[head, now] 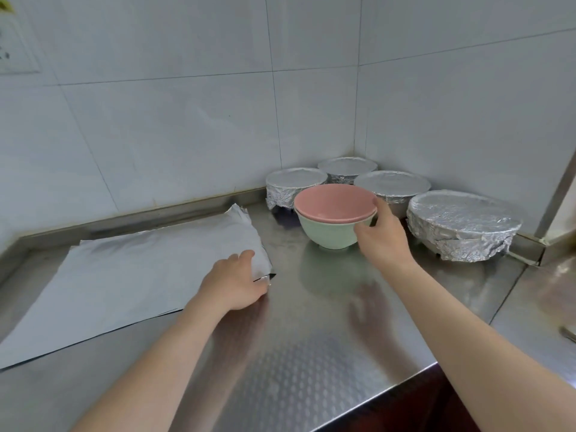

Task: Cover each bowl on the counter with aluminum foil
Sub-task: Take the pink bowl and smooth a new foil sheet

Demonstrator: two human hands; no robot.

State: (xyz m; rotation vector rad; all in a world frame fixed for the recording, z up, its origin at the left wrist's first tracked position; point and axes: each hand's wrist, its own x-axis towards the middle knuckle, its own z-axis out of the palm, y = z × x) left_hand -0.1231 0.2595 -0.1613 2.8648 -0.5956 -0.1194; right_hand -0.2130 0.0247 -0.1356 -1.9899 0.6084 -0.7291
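A pink bowl [333,201] sits nested inside a pale green bowl [327,235] on the steel counter [311,353]. My right hand [381,235] grips the right rim of this stack, thumb on the pink rim. Flat sheets of aluminum foil [131,275] lie stacked on the left of the counter. My left hand [233,282] rests on the stack's near right corner and pinches the lifted corner of a sheet. Several foil-covered bowls stand in the back right corner, among them one at the left [293,187] and a large one at the right [461,226].
Tiled walls meet behind the covered bowls. A raised steel lip runs along the back of the counter. The counter's front edge [389,391] cuts across the lower right. A wall socket [15,54] is at the upper left.
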